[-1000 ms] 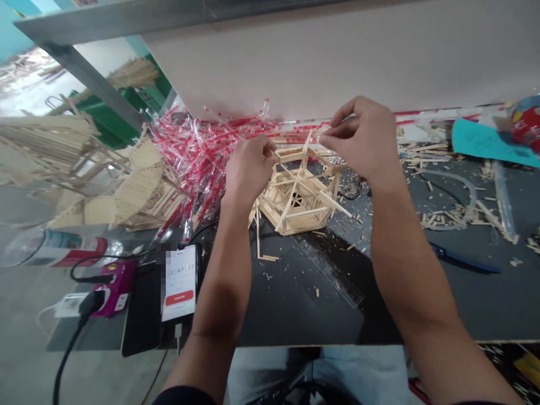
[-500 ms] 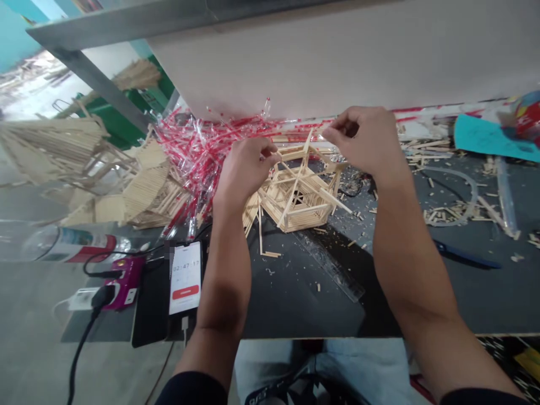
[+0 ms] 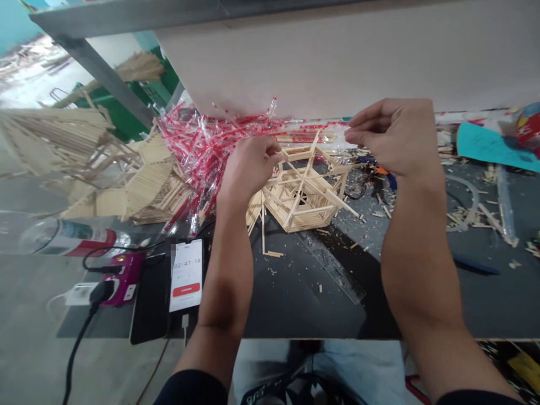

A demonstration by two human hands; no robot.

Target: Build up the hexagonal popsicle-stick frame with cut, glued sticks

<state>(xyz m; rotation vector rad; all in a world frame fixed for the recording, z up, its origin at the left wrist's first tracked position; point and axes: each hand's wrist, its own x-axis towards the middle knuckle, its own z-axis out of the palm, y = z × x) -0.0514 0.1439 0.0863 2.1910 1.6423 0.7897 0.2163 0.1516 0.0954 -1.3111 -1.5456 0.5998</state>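
Note:
A many-sided frame of thin wooden sticks (image 3: 312,219) stands on the dark tabletop, with long sticks crossing over its open top. My left hand (image 3: 251,163) is at its upper left edge, thumb and fingers closed on a wooden stick (image 3: 291,164) of the frame. Off to the upper right, apart from the frame, is my right hand (image 3: 392,132) with its fingertips pinched together. Whatever those fingers hold is too small to make out against the clear and red plastic behind them.
Clear, red-ended plastic tubes (image 3: 206,140) are heaped behind my left hand. More stick pieces (image 3: 147,185) lie left. A phone (image 3: 185,275), purple power strip (image 3: 124,275), bottle (image 3: 76,239), clear ruler (image 3: 333,267) and blue paper (image 3: 493,146) are around, among stick scraps.
My right hand has moved right, away from the frame, uncovering orange and blue items behind it. My left hand stays at the frame's left edge. The view has shifted slightly.

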